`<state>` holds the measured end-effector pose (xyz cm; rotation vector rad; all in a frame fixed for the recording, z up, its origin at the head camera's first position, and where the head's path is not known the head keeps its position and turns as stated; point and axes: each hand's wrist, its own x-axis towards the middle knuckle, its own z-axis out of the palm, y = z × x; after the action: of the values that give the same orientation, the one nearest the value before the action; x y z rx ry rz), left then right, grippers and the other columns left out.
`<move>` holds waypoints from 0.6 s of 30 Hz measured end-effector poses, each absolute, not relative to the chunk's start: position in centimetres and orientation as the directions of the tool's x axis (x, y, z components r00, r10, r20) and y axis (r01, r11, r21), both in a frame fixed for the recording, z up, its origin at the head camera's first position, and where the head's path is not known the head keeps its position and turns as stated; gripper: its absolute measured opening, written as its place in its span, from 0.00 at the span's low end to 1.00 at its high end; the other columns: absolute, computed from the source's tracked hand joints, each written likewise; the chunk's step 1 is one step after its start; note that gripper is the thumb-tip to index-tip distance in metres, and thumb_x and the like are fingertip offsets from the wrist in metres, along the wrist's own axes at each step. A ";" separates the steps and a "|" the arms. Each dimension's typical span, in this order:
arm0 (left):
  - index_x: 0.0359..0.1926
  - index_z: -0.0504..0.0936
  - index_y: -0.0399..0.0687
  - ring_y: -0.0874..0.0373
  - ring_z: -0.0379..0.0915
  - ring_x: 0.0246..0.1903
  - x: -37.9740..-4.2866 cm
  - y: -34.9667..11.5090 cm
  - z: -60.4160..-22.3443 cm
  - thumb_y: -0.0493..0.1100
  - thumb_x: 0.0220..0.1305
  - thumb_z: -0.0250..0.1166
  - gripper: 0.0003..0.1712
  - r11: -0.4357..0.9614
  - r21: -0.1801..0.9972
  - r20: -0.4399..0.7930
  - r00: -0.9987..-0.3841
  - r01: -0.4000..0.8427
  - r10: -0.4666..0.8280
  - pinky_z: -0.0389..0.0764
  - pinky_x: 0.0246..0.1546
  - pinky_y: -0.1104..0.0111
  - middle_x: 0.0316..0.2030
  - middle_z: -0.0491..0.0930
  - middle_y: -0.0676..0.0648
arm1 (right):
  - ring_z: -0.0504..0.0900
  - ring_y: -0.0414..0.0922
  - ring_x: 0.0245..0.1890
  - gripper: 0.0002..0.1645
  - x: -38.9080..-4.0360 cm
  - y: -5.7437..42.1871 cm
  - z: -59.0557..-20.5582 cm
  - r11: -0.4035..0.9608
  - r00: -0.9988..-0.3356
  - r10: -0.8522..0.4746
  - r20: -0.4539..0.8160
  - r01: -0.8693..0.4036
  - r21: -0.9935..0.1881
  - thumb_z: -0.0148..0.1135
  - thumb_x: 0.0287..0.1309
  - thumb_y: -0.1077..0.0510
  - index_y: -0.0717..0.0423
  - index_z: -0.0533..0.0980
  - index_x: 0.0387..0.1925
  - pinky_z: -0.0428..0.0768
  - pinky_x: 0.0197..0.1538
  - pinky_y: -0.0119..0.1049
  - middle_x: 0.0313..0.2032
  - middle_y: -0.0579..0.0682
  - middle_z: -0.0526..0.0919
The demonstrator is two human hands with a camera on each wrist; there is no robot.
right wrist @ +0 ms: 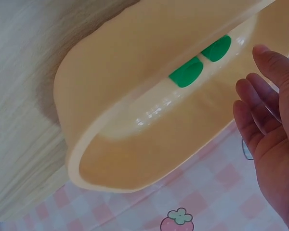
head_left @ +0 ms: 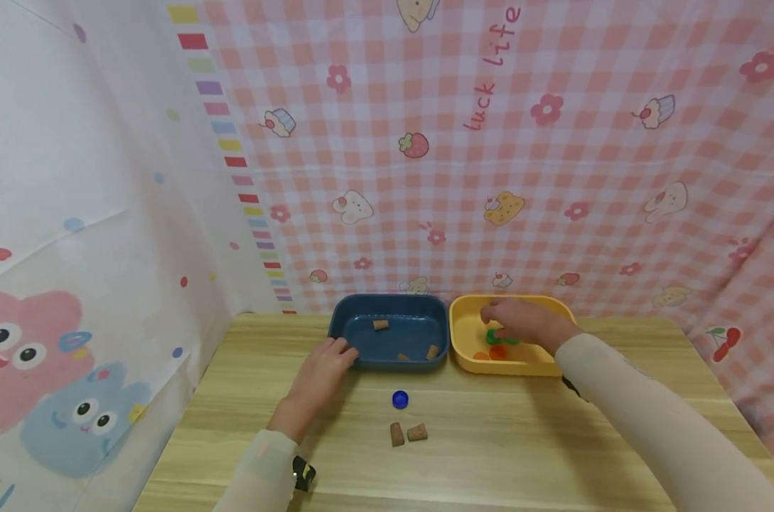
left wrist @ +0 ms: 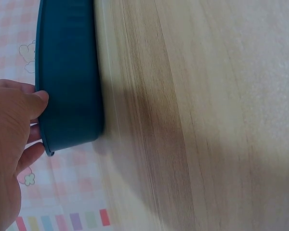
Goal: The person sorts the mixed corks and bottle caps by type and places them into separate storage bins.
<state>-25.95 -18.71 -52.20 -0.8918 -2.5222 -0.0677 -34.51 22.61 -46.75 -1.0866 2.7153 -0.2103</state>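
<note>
My left hand grips the near left corner of a dark blue plastic bin, thumb on the outer wall and fingers over the rim. Inside that bin lie a cork and two more near its front wall. My right hand hovers over a yellow bin, its fingers loosely bent with nothing between them in the right wrist view. Beneath it are green bottle caps; orange-red caps lie towards the front.
A blue bottle cap sits on the wooden table in front of the bins. Nearer to me are two corks, one upright-lying and one sideways. A pink checked cloth hangs right behind the bins.
</note>
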 end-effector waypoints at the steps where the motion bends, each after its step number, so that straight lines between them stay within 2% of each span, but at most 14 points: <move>1: 0.39 0.86 0.44 0.51 0.70 0.32 -26.0 -18.7 -52.2 0.29 0.63 0.70 0.07 0.789 -0.104 0.442 -0.683 0.605 0.582 0.76 0.36 0.61 0.32 0.78 0.46 | 0.81 0.44 0.37 0.14 -34.4 22.5 -46.7 0.709 -0.700 -0.703 -0.126 -0.675 -0.203 0.71 0.63 0.60 0.58 0.79 0.49 0.83 0.47 0.40 0.44 0.54 0.86; 11: 0.41 0.86 0.43 0.51 0.71 0.33 -25.9 -18.8 -52.2 0.30 0.62 0.71 0.08 0.797 -0.089 0.431 -0.699 0.597 0.571 0.78 0.37 0.60 0.34 0.79 0.45 | 0.84 0.47 0.40 0.15 -33.0 21.7 -45.8 0.680 -0.685 -0.727 -0.045 -0.708 -0.192 0.72 0.62 0.62 0.55 0.79 0.49 0.84 0.48 0.41 0.47 0.54 0.86; 18: 0.40 0.86 0.44 0.51 0.71 0.33 -25.9 -18.7 -52.3 0.29 0.63 0.70 0.08 0.794 -0.088 0.431 -0.696 0.601 0.574 0.77 0.36 0.60 0.33 0.78 0.45 | 0.82 0.50 0.47 0.17 -32.0 21.3 -44.9 0.732 -0.742 -0.668 -0.047 -0.645 -0.222 0.70 0.64 0.61 0.57 0.79 0.54 0.83 0.53 0.45 0.51 0.54 0.82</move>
<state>-25.89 -18.73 -52.26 -0.8813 -2.5400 -0.0825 -31.99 21.31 -44.88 -1.0688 2.8071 -0.2896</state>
